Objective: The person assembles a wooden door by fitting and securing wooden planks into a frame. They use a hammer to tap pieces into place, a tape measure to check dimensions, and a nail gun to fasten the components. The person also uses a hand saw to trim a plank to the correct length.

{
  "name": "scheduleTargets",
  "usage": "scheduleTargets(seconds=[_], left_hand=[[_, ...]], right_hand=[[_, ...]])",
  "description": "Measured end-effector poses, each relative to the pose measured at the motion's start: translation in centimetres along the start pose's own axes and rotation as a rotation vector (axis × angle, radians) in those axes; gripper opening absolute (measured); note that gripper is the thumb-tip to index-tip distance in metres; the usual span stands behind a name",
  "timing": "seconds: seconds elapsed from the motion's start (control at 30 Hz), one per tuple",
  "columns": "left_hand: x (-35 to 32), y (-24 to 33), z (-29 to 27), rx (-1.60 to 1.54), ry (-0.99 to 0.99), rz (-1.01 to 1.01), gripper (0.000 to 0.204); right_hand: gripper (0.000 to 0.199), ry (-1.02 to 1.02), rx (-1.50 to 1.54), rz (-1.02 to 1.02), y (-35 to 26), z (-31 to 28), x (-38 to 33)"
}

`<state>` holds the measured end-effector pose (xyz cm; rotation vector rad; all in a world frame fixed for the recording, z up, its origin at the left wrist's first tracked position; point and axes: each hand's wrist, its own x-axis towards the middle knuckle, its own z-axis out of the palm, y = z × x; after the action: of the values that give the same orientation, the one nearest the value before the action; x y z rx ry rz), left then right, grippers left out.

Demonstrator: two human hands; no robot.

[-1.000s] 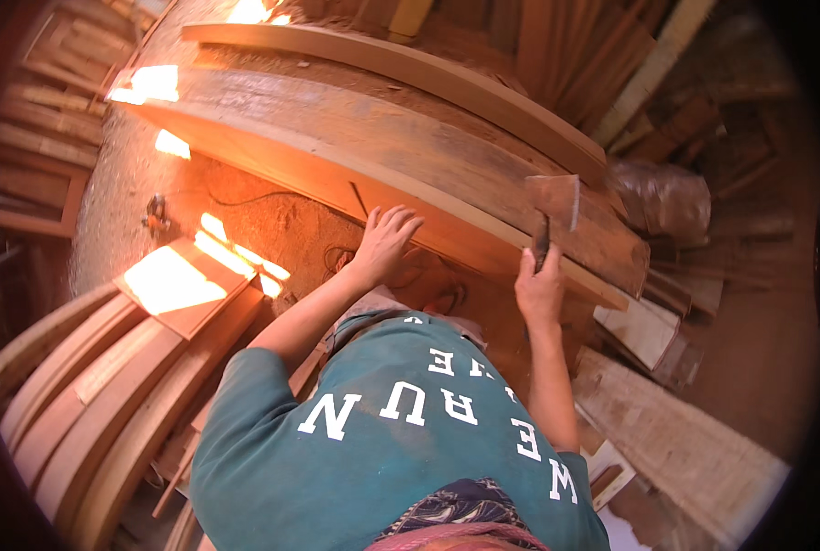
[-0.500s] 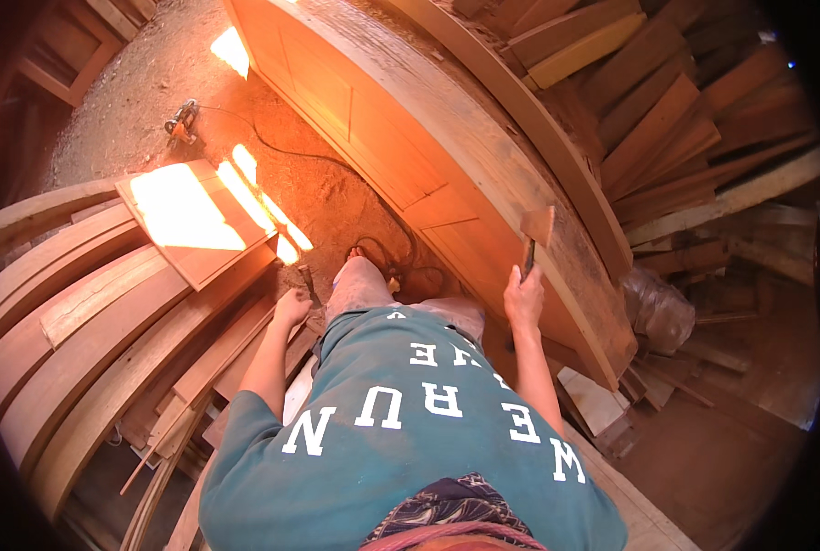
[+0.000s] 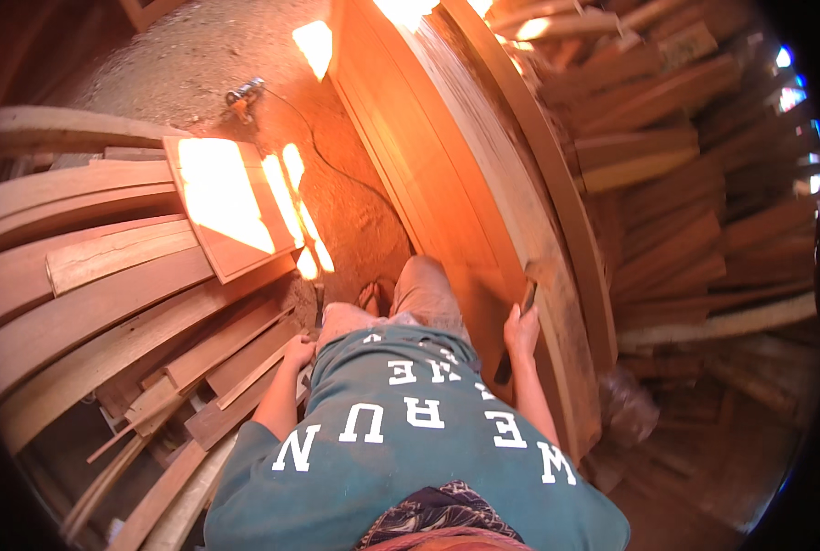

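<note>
The fingers of the right hand (image 3: 522, 334) were closed around a dark-handled tool (image 3: 530, 294), which was beside the upper edge of a long wooden panel (image 3: 428, 165); those of the left hand (image 3: 299, 350) were curled near the thigh, and I could not tell whether they gripped anything. Farther out, a sunlit board (image 3: 231, 207) lay across stacked planks (image 3: 107, 266), beyond which an orange-and-dark corded device (image 3: 243, 99) rested on the floor (image 3: 171, 64).
</note>
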<state>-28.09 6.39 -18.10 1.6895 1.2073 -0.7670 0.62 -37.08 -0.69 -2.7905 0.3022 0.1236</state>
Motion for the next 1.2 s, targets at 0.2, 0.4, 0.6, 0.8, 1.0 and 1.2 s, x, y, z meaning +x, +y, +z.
scheduleTargets(seconds=[0.2, 0.4, 0.6, 0.8, 1.0, 1.2], left_hand=[[2.8, 4.3, -1.9, -0.090, 0.089, 0.030, 0.050], [11.6, 10.9, -7.1, -0.171, 0.136, 0.065, 0.051], [16.4, 19.4, -13.4, -0.365, 0.285, 0.077, 0.043], [22.6, 20.7, -15.3, -0.490, 0.323, 0.011, 0.041], [26.8, 17.1, -17.6, -0.372, 0.188, 0.038, 0.035], [33.9, 20.3, -28.1, -0.046, 0.020, -0.015, 0.036]], right_hand=[[0.032, -0.127, 0.244, 0.105, -5.9, 1.0, 5.6], [0.033, -0.069, 0.378, -0.209, -20.5, 2.5, 14.9], [0.032, -0.128, 0.439, -0.315, -35.1, 4.0, 23.6], [0.033, -0.223, 0.030, -0.249, -44.5, 9.8, 30.5], [0.028, -0.283, 0.224, -0.180, -48.5, 9.7, 31.7], [0.031, 0.034, 0.009, -0.280, -51.0, 16.8, 32.4]])
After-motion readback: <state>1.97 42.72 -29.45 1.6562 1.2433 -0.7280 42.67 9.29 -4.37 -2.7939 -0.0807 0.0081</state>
